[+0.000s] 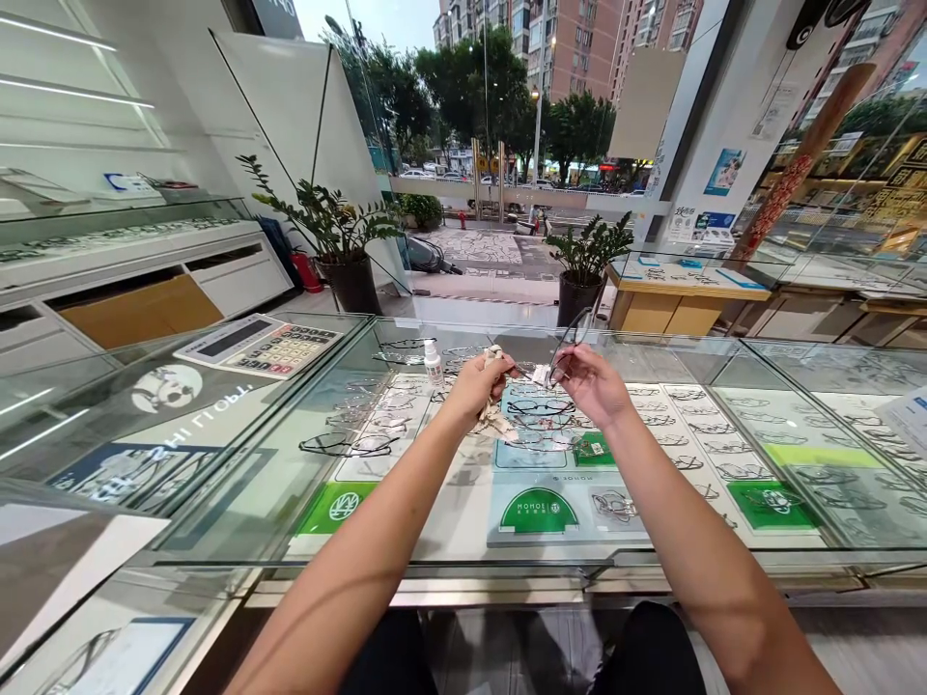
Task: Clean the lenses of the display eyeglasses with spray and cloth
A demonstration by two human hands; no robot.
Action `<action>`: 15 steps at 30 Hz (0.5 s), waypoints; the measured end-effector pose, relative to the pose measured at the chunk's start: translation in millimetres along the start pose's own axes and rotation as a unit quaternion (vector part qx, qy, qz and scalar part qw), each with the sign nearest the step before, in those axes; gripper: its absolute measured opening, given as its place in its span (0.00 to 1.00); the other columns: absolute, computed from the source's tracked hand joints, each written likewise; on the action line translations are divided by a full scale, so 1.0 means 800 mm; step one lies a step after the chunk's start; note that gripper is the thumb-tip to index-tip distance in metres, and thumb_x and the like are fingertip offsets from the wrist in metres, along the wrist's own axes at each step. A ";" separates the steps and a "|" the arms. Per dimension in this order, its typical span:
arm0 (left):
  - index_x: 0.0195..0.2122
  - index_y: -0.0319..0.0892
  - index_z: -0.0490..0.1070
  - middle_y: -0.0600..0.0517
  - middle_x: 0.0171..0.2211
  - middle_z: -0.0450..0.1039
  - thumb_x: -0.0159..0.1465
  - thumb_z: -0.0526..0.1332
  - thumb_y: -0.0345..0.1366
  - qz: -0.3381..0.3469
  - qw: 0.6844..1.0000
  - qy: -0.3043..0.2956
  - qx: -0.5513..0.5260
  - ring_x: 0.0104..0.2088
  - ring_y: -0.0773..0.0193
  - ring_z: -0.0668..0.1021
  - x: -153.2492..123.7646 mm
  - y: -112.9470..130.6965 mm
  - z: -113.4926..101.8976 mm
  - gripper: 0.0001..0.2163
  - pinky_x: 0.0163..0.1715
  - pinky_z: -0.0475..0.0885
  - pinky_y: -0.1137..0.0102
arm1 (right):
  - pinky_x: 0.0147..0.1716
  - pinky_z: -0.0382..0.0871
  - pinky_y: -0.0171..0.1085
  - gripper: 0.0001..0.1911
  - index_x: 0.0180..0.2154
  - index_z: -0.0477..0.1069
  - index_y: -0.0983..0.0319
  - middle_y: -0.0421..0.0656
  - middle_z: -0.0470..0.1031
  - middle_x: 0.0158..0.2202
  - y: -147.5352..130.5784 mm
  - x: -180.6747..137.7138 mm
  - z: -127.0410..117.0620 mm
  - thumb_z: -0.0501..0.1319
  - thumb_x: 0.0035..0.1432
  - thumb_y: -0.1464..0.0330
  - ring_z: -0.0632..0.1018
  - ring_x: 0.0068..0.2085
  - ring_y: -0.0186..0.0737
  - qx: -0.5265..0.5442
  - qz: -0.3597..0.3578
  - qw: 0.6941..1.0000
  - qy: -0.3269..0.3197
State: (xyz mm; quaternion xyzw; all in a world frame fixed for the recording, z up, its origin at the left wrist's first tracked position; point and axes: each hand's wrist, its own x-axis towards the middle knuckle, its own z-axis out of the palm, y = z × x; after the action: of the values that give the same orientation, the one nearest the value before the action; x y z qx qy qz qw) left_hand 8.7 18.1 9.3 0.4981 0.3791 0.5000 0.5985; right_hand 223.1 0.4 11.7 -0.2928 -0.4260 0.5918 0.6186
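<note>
My left hand (484, 379) is closed on a beige cleaning cloth (496, 423), which hangs below the fingers. In my right hand (592, 381) is a pair of dark-framed eyeglasses (577, 331), held up above the glass counter. One thin temple of the glasses reaches toward the left fingers; whether the cloth is wrapped round it I cannot tell. A small white tag (541, 375) shows between the hands. Just left of my left hand a white spray bottle (433, 363) stands upright on the counter.
Under the glass top of the display counter (449, 550) lie rows of eyeglasses. More glasses (350, 444) are at the left, near a large calculator (253, 345). Two potted plants (579, 290) stand beyond the counter, before the window.
</note>
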 end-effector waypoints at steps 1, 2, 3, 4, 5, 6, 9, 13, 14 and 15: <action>0.34 0.39 0.72 0.55 0.27 0.71 0.52 0.72 0.47 -0.011 1.000 -0.005 -0.001 0.19 0.75 0.61 0.000 0.000 0.000 0.18 0.17 0.53 0.74 | 0.40 0.78 0.40 0.12 0.34 0.76 0.56 0.41 0.84 0.40 -0.002 0.001 -0.003 0.74 0.51 0.59 0.83 0.41 0.41 0.007 -0.007 1.000 0.006; 0.34 0.39 0.72 0.55 0.28 0.70 0.53 0.71 0.47 -0.022 1.000 -0.009 0.003 0.19 0.75 0.60 0.001 -0.001 0.000 0.18 0.17 0.53 0.74 | 0.41 0.79 0.41 0.12 0.34 0.76 0.56 0.42 0.85 0.42 -0.005 0.002 -0.006 0.74 0.52 0.59 0.83 0.42 0.41 0.006 -0.015 1.000 0.010; 0.34 0.40 0.71 0.56 0.26 0.69 0.54 0.71 0.48 -0.031 0.999 -0.010 0.013 0.19 0.75 0.60 0.001 -0.002 0.000 0.18 0.17 0.53 0.74 | 0.42 0.79 0.42 0.13 0.34 0.76 0.55 0.43 0.85 0.44 -0.007 0.003 -0.008 0.74 0.52 0.58 0.83 0.43 0.42 -0.001 -0.024 1.000 0.013; 0.33 0.40 0.70 0.57 0.25 0.67 0.55 0.71 0.49 -0.035 0.999 -0.003 0.027 0.18 0.75 0.59 0.002 -0.003 -0.001 0.18 0.17 0.53 0.74 | 0.43 0.79 0.43 0.13 0.34 0.76 0.55 0.43 0.85 0.46 -0.009 0.003 -0.010 0.74 0.52 0.57 0.84 0.45 0.43 -0.013 -0.034 0.999 0.014; 0.32 0.41 0.69 0.58 0.23 0.65 0.55 0.71 0.49 -0.032 0.999 0.012 0.040 0.18 0.74 0.59 0.002 -0.004 -0.002 0.18 0.17 0.52 0.74 | 0.45 0.79 0.44 0.14 0.34 0.75 0.55 0.44 0.85 0.49 -0.012 0.003 -0.010 0.74 0.52 0.56 0.84 0.47 0.44 -0.027 -0.044 0.999 0.010; 0.30 0.42 0.67 0.59 0.22 0.62 0.56 0.71 0.49 -0.023 0.998 0.032 0.048 0.18 0.74 0.59 0.003 -0.004 -0.003 0.18 0.17 0.52 0.74 | 0.47 0.79 0.45 0.14 0.34 0.75 0.55 0.44 0.85 0.51 -0.014 0.002 -0.010 0.74 0.52 0.55 0.84 0.50 0.46 -0.041 -0.056 0.998 0.004; 0.29 0.43 0.62 0.60 0.22 0.59 0.57 0.71 0.48 0.015 0.997 0.066 0.037 0.18 0.74 0.58 0.003 -0.001 -0.006 0.19 0.18 0.51 0.74 | 0.58 0.75 0.50 0.12 0.32 0.76 0.55 0.44 0.83 0.56 -0.022 -0.004 -0.005 0.73 0.55 0.56 0.79 0.61 0.51 -0.112 -0.108 0.987 -0.032; 0.33 0.41 0.71 0.59 0.24 0.60 0.58 0.70 0.53 0.044 0.999 0.029 0.013 0.19 0.74 0.57 -0.002 0.007 -0.007 0.19 0.19 0.49 0.74 | 0.70 0.60 0.60 0.07 0.31 0.80 0.54 0.44 0.79 0.63 -0.025 -0.014 0.006 0.72 0.59 0.60 0.71 0.69 0.55 -0.325 -0.217 0.919 -0.050; 0.34 0.40 0.74 0.58 0.25 0.61 0.58 0.70 0.54 0.059 0.998 0.025 0.016 0.19 0.74 0.57 -0.003 0.009 -0.007 0.20 0.19 0.49 0.73 | 0.72 0.56 0.62 0.07 0.31 0.80 0.54 0.43 0.78 0.64 -0.023 -0.016 0.008 0.72 0.59 0.61 0.69 0.71 0.55 -0.383 -0.243 0.890 -0.046; 0.36 0.40 0.76 0.57 0.25 0.62 0.58 0.70 0.55 0.076 0.997 0.024 0.023 0.20 0.73 0.58 -0.005 0.010 -0.007 0.21 0.19 0.50 0.73 | 0.72 0.54 0.63 0.06 0.31 0.80 0.53 0.43 0.76 0.65 -0.021 -0.018 0.010 0.72 0.59 0.62 0.66 0.72 0.56 -0.431 -0.263 0.862 -0.043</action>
State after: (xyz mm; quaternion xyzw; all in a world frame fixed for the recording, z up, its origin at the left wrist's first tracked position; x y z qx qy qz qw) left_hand 1.0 15.7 15.7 0.5275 0.3656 0.5468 0.5377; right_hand 225.4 -17.1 27.2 -0.3814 -0.7257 0.1768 0.5447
